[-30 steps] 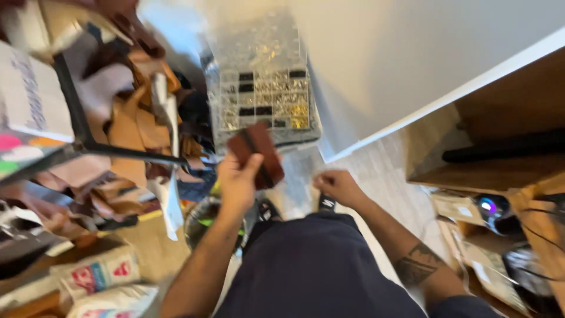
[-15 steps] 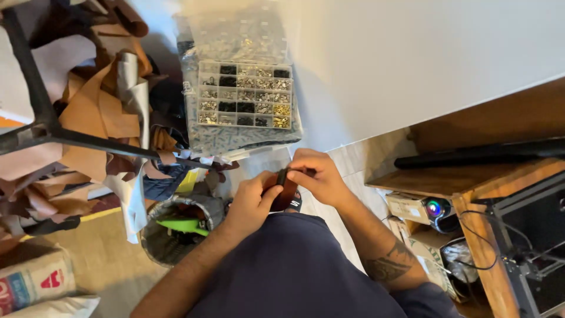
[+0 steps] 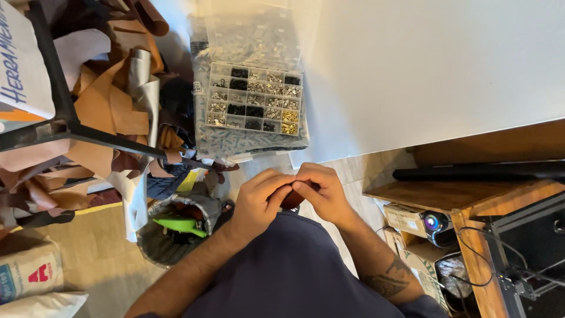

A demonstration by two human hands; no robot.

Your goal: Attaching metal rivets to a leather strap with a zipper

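Observation:
My left hand [image 3: 257, 200] and my right hand [image 3: 321, 189] meet in front of my body, both pinching a small dark brown leather piece [image 3: 292, 199]. The fingers cover most of it; only a sliver shows between the two hands. Below the hands lies my dark blue shirt. Just beyond the hands, on the floor, a clear compartment box [image 3: 254, 98] of small metal and black hardware lies open on a patterned wrapper.
A pile of tan and brown leather scraps [image 3: 106, 112] fills the left, crossed by a black metal frame [image 3: 70, 126]. A waste bin [image 3: 173, 229] with green scrap stands lower left. White wall at right; a wooden bench [image 3: 465, 194], cartons and cables lower right.
A second ago my left hand held the leather piece up alone. It came down and the right hand joined it; both now close around the piece. The view shifted.

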